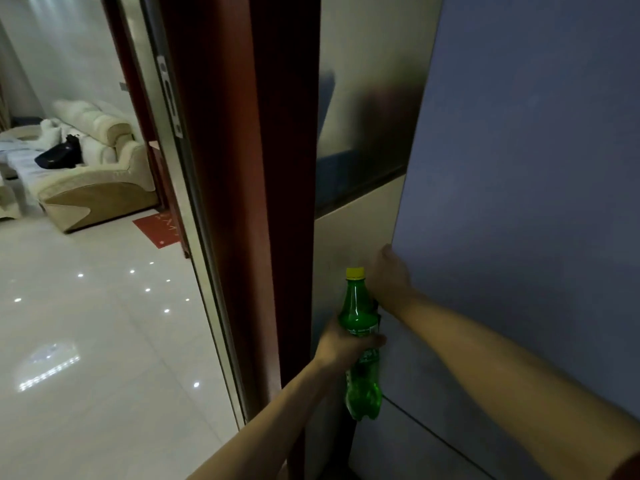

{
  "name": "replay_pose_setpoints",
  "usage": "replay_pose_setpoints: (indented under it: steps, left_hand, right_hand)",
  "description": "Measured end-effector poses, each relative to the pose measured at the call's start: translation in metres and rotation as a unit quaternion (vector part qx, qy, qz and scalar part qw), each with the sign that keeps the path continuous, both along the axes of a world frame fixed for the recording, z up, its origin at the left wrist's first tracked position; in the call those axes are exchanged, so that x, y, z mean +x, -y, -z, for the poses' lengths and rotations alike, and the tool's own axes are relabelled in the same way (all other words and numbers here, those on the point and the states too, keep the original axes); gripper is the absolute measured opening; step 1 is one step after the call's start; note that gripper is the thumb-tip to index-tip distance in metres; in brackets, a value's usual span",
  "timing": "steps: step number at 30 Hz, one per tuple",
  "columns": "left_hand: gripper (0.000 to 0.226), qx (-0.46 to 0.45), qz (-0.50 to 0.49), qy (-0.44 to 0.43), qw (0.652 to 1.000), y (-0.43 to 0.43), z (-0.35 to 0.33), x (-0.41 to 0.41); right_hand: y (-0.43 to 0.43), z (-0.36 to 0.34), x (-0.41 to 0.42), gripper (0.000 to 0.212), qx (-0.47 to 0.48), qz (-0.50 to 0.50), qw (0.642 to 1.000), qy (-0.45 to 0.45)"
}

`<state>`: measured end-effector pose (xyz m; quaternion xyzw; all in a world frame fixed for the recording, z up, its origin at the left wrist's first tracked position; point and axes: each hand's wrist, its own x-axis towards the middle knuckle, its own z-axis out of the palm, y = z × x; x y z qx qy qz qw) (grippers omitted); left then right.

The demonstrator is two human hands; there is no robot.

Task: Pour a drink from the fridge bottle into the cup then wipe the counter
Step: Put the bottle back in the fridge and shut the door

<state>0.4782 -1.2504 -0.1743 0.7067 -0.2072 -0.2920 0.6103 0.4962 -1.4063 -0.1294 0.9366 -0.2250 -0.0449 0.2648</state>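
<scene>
A green plastic bottle [360, 341] with a yellow cap stands upright in my left hand [341, 342], which grips it around the label at mid-height. Just above and to the right, my right hand [391, 278] rests on the left edge of the blue-grey fridge door [526, 202], fingers curled around that edge. The fridge's pale side panel [349, 237] shows left of the door. No cup or counter is in view.
A dark red door frame [270, 168] stands immediately left of the fridge. Beyond it lie a glossy white tiled floor [86, 323], a cream sofa [93, 161] with a black bag on it, and a red mat [159, 230].
</scene>
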Motion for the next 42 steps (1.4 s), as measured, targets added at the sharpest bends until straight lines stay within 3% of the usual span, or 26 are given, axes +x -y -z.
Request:
replay_pose_setpoints:
  steps: [2, 5, 7, 9, 13, 20, 22, 26, 35, 42]
  left_hand:
    - [0.044, 0.009, -0.008, 0.016, 1.0, -0.016, 0.007, -0.001]
    - [0.054, 0.02, -0.016, 0.023, 0.999, -0.048, 0.019, -0.002]
    - [0.06, 0.032, -0.014, 0.025, 0.999, -0.073, 0.025, -0.002]
    - [0.057, 0.041, 0.003, 0.038, 0.998, -0.096, 0.025, -0.004]
    - [0.061, 0.048, 0.057, 0.062, 0.995, -0.126, 0.014, -0.014]
    - [0.054, 0.015, 0.15, 0.092, 0.984, -0.142, -0.002, -0.069]
    - [0.052, 0.016, 0.163, 0.084, 0.983, -0.143, -0.004, -0.087]
    - [0.059, -0.007, 0.186, 0.068, 0.98, -0.14, -0.008, -0.116]
    - [0.056, -0.023, 0.187, 0.101, 0.977, -0.139, -0.026, -0.163]
    - [0.053, -0.041, 0.226, 0.143, 0.963, -0.144, -0.036, -0.188]
  right_hand:
    - [-0.021, 0.005, -0.006, 0.027, -0.044, -0.079, 0.996, 0.027]
    - [-0.051, 0.016, -0.022, 0.028, -0.166, -0.06, 0.981, -0.084]
    - [-0.08, 0.017, -0.039, 0.039, -0.127, -0.062, 0.987, -0.07]
    - [-0.126, 0.0, -0.066, 0.044, -0.137, -0.094, 0.974, -0.157]
    - [-0.198, -0.023, -0.114, 0.028, -0.12, 0.006, 0.976, -0.182]
    - [-0.254, -0.032, -0.202, 0.022, -0.077, 0.014, 0.968, -0.237]
    - [-0.26, -0.029, -0.226, 0.02, -0.058, 0.0, 0.973, -0.221]
    - [-0.273, -0.045, -0.266, 0.022, -0.053, -0.02, 0.993, -0.103]
    - [-0.274, -0.045, -0.304, 0.064, -0.046, 0.17, 0.984, 0.005]
    - [-0.27, -0.032, -0.342, 0.045, 0.018, 0.226, 0.973, 0.041]
